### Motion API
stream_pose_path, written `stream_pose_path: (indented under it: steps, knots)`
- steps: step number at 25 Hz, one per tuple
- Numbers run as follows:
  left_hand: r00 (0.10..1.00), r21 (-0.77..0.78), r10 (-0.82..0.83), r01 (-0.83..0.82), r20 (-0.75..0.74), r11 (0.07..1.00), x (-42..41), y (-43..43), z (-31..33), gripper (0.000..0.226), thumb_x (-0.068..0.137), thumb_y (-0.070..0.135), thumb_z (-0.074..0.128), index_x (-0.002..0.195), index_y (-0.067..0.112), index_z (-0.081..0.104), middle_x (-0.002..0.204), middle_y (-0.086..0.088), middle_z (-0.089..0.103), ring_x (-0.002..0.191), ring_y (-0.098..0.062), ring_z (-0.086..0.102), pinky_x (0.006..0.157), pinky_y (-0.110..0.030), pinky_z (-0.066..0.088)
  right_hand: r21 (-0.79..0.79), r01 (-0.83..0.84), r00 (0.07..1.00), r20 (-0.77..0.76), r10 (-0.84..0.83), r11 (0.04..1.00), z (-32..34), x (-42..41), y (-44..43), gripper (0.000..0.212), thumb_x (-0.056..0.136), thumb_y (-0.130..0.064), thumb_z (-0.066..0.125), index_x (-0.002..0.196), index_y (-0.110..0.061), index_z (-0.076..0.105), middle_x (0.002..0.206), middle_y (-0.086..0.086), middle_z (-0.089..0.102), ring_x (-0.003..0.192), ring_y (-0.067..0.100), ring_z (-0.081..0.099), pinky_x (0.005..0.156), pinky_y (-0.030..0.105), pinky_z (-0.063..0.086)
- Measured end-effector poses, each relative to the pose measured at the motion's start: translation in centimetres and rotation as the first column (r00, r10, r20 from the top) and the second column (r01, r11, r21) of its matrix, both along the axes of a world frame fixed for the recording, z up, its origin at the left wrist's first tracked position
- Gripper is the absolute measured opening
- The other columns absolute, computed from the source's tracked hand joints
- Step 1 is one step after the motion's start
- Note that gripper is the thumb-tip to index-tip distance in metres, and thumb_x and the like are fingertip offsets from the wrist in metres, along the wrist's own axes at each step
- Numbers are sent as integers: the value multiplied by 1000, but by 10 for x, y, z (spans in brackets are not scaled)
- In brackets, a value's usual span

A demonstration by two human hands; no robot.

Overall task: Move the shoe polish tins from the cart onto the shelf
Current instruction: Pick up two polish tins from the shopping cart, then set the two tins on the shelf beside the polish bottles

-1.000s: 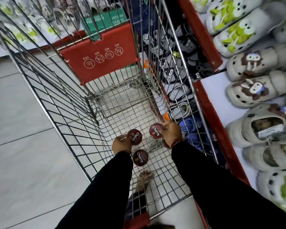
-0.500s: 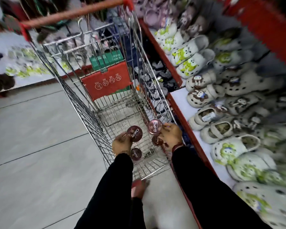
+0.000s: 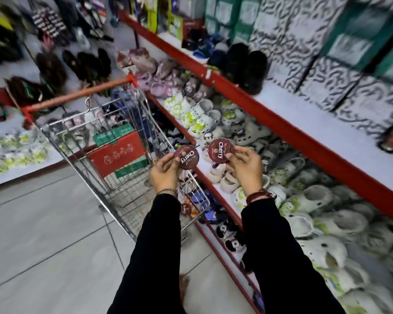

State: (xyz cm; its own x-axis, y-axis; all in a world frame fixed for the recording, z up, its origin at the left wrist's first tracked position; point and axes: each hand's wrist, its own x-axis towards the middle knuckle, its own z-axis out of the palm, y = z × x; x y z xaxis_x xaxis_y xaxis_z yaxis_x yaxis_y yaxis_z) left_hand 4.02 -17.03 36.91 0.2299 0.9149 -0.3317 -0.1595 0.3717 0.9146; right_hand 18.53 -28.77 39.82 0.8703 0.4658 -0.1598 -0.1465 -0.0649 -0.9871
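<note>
My left hand (image 3: 165, 172) holds a round dark-red shoe polish tin (image 3: 187, 157) marked "Cherry", lifted above the wire cart (image 3: 114, 168). My right hand (image 3: 245, 168) grips a second tin (image 3: 220, 150) of the same kind, held over the edge of the red-trimmed shelf (image 3: 288, 132). A third tin (image 3: 184, 209) lies on the cart's mesh floor near its near end, partly hidden behind my left sleeve. The picture is blurred by head motion.
The cart has an orange handle (image 3: 82, 96) and a red child-seat flap (image 3: 117, 155). White and green clogs (image 3: 197, 118) fill the middle shelf. Dark fluffy slippers (image 3: 245, 64) and patterned boxes (image 3: 327, 75) stand on the upper shelf. Grey tiled floor (image 3: 43, 234) lies left.
Both hands have risen out of the cart, each carrying a tin, and moved toward the shelf on the right. My view has swung up from the cart's floor to the shelves.
</note>
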Motion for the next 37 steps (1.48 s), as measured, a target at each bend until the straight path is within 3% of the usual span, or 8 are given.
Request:
stream_pose_path:
  steps: [3, 9, 13, 17, 22, 25, 27, 37]
  knots:
    - [989, 101, -135, 129, 56, 987, 29, -25, 38, 37, 90, 2, 64, 127, -3, 61, 107, -16, 70, 79, -13, 67, 65, -17, 60, 45, 60, 994, 88, -64, 997, 38, 16, -43, 29, 90, 0, 67, 119, -2, 62, 121, 21, 69, 101, 28, 71, 79, 33, 62]
    - [932, 250, -344, 308, 114, 918, 99, -88, 99, 36, 89, 4, 66, 124, -2, 63, 124, -23, 67, 109, -33, 68, 95, -40, 58, 196, 215, 948, 193, -252, 957, 97, 52, -140, 21, 88, -2, 70, 103, -16, 65, 109, 15, 73, 92, 21, 72, 77, 30, 61]
    - [855, 310, -492, 429, 163, 848, 148, -130, 122, 35, 89, 0, 65, 124, -3, 63, 112, -20, 68, 77, -9, 70, 61, -11, 59, 243, 358, 893, 193, -406, 902, 118, 76, -203, 22, 88, -2, 70, 106, -12, 65, 107, 15, 72, 92, 21, 71, 69, 22, 62]
    - [759, 311, -634, 573, 149, 759, 194, -182, 138, 33, 90, 1, 65, 122, -6, 63, 99, -14, 67, 77, -12, 63, 54, -10, 55, 231, 504, 812, 202, -547, 832, 123, 92, -266, 22, 87, 0, 71, 106, -9, 65, 105, 17, 72, 92, 24, 71, 68, 22, 62]
    - [640, 352, -767, 709, 44, 611, 243, -242, 145, 25, 86, 3, 70, 111, -2, 69, 103, -21, 70, 89, -24, 65, 61, -18, 61, 166, 684, 688, 175, -704, 710, 119, 110, -333, 25, 85, 1, 72, 108, 0, 65, 108, 27, 72, 97, 35, 72, 78, 36, 59]
    - [573, 355, -810, 789, -128, 502, 272, -271, 142, 25, 83, 6, 74, 107, 1, 73, 107, -23, 74, 93, -27, 70, 86, -39, 61, 101, 760, 624, 161, -764, 642, 113, 124, -360, 22, 83, 1, 75, 101, -1, 64, 108, 31, 71, 95, 36, 72, 71, 35, 60]
    - [531, 359, -809, 828, -252, 432, 288, -286, 139, 25, 81, 10, 76, 105, 2, 75, 105, -21, 76, 100, -31, 73, 95, -45, 57, 3, 803, 583, 196, -788, 595, 104, 132, -371, 26, 80, -5, 79, 102, 2, 68, 105, 28, 74, 95, 37, 74, 80, 45, 62]
    - [369, 273, -793, 925, -485, 263, 313, -316, 135, 33, 84, 7, 66, 116, 8, 73, 123, -13, 71, 117, -29, 65, 101, -28, 47, -237, 868, 497, 372, -784, 437, 98, 142, -378, 28, 81, -26, 78, 93, -1, 78, 85, 20, 78, 80, 38, 76, 79, 51, 61]
